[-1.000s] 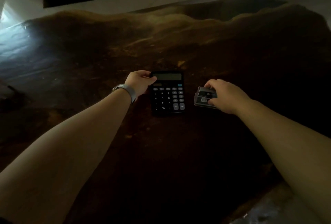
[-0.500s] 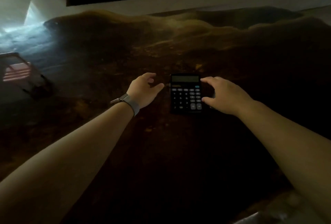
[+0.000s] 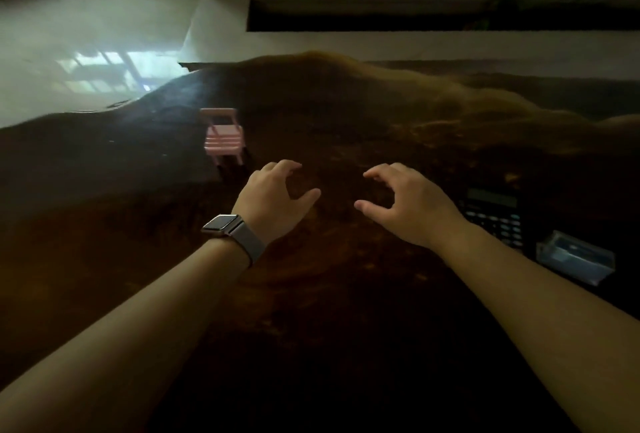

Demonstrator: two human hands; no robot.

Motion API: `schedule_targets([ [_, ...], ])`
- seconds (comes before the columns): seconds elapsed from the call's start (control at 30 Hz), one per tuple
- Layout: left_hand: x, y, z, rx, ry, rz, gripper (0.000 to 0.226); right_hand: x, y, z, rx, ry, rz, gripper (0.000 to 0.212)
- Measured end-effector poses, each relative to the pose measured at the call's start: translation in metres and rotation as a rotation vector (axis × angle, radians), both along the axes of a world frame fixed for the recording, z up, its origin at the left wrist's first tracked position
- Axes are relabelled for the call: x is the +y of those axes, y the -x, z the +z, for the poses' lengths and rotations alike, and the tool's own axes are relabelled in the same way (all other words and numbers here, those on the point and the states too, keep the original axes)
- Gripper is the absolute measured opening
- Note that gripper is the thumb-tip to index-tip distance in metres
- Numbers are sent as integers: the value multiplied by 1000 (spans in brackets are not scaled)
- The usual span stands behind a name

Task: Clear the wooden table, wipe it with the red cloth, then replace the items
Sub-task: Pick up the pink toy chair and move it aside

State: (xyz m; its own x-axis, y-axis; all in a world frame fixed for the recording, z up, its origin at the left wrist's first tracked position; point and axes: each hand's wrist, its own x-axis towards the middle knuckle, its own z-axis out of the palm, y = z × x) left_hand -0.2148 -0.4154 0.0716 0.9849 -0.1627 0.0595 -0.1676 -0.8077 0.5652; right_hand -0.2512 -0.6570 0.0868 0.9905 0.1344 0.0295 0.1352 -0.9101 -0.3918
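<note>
Dark, irregular-edged wood fills most of the view: the wooden table (image 3: 346, 311), dimly lit and glossy at its far left. Taking the black calculator (image 3: 493, 216) as the landmark, it lies flat on the table at the right, its screen end away from the person, partly hidden behind the right forearm. Just beside it on the near right lies a small clear plastic case (image 3: 575, 259); something bluish shows through its walls, but what it holds cannot be told. Well to the left of the calculator and farther back stands a small pink toy chair (image 3: 223, 136), upright on the table. Between chair and calculator both hands hang above the bare wood, holding nothing. The left hand (image 3: 273, 202), a watch (image 3: 225, 226) on its wrist, has its fingers curled and spread, thumb out toward the calculator. The right hand (image 3: 405, 205), just left of the calculator, is likewise spread, thumb and forefinger apart. No red cloth shows.
</note>
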Motion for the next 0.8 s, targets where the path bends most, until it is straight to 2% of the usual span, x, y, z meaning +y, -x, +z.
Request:
schedule_targets([
  [0.37,135,-42,-12,-5,-28,149,60,149,-109,-11,41,-105,67,55],
  [0.57,170,-59,-33,4,-36,154,61,201,-165,-25,19,-117,75,53],
  [0.8,191,-65,-45,28,-55,150,64,239,-213,-33,25,-25,72,67],
])
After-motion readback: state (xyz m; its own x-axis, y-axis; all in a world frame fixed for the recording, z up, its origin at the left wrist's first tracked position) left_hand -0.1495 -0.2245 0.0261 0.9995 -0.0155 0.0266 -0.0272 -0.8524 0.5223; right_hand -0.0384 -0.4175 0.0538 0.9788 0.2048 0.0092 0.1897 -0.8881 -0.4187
